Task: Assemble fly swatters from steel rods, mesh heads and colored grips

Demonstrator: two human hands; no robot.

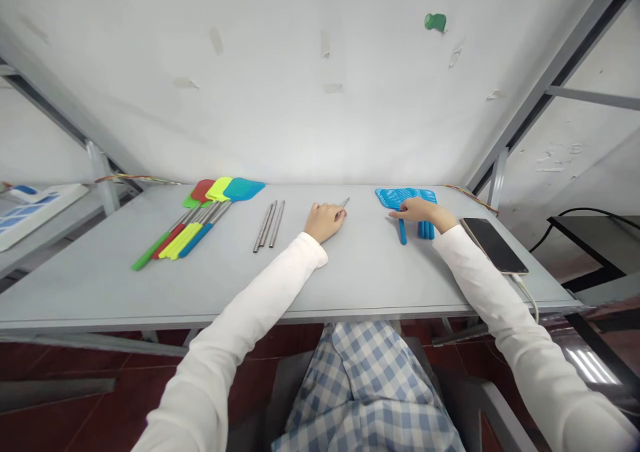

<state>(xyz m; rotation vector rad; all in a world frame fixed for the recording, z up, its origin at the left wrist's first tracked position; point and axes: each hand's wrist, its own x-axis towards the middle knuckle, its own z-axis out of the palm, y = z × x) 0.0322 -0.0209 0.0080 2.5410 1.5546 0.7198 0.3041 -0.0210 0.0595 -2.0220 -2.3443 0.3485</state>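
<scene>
My left hand (325, 221) is closed around a thin metal rod (345, 203), whose tip sticks out past the fingers near the table's middle. My right hand (419, 211) reaches over blue fly swatter heads (393, 197), its fingers closed on one of them. A short blue stem (403, 233) points toward me below that hand. Several more blue stems (426, 231) lie side by side under the wrist; the palm hides part of the pile. Left of my left hand lie three loose metal rods (271, 225).
Fly swatters with green, red, yellow and blue heads (244, 189) lie fanned out at the left of the grey table (320, 292). A phone (494, 245) with a charging cable (528, 294) rests at the right edge. A white wall (280, 125) rises behind.
</scene>
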